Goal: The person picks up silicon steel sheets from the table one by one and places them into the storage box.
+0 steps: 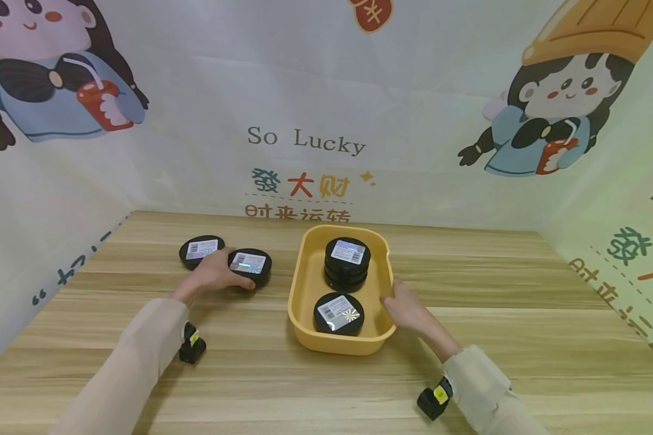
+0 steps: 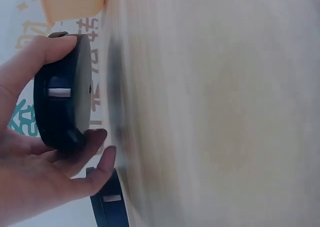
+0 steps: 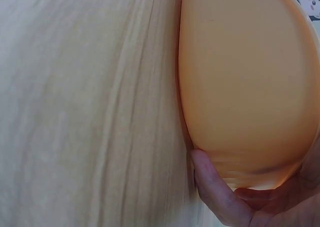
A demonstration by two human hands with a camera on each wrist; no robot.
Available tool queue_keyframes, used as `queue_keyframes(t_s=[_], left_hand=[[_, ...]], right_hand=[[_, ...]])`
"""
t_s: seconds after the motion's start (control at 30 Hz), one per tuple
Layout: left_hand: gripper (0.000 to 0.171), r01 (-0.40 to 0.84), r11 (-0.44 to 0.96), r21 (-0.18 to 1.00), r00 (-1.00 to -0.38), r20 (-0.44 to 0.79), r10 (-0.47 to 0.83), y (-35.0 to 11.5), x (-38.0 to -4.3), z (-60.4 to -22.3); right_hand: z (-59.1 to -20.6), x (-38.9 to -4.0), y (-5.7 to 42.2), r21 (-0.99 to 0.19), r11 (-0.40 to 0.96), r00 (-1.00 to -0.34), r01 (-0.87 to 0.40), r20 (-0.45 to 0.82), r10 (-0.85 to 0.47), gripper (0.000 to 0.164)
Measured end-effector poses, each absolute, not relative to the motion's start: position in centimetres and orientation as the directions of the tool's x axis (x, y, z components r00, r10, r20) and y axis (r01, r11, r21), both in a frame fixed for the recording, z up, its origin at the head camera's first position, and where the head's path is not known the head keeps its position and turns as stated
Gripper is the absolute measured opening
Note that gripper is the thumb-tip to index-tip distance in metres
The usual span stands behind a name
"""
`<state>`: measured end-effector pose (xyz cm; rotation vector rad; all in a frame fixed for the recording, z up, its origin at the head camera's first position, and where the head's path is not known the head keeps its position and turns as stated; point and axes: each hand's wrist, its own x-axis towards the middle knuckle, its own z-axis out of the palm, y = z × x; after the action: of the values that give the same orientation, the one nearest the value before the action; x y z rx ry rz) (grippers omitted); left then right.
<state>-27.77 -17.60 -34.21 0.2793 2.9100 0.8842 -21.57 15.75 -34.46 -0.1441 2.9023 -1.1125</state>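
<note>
My left hand [image 1: 214,272] grips a black round case [image 1: 250,266] with a white and shiny label on top. In the left wrist view, thumb and fingers hold this case [image 2: 60,97] by its edge, slightly above the table. A second black round case [image 1: 201,249] lies just behind and left of that hand. My right hand [image 1: 405,305] holds the right wall of a yellow tray [image 1: 299,296], which fills much of the right wrist view. Inside the tray are a stack of black cases [image 1: 347,266] at the back and another labelled case [image 1: 338,314] at the front.
The wooden table [image 1: 484,290] extends on both sides of the tray. A printed cloth [image 1: 441,199] with cartoon figures and lettering hangs behind and at the sides. Each wrist wears a small black camera [image 1: 192,347].
</note>
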Motion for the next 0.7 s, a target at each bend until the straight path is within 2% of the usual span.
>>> queue_keyframes(t_s=[0.37, 0.7], left_hand=[[0.092, 0.168, 0.763, 0.624, -0.984, 0.068, 0.162, -17.5, -26.9, -33.8], [0.092, 0.151, 0.683, 0.715, -0.988, 0.092, 0.122, -17.1, -25.9, -33.2]], right_hand=[[-34.4, -21.5, 15.8, -0.670, 0.738, -0.995, -0.083, 0.011, -0.102, 0.037], [-34.5, -21.5, 15.8, -0.672, 0.735, -0.994, -0.089, 0.016, -0.106, 0.042]])
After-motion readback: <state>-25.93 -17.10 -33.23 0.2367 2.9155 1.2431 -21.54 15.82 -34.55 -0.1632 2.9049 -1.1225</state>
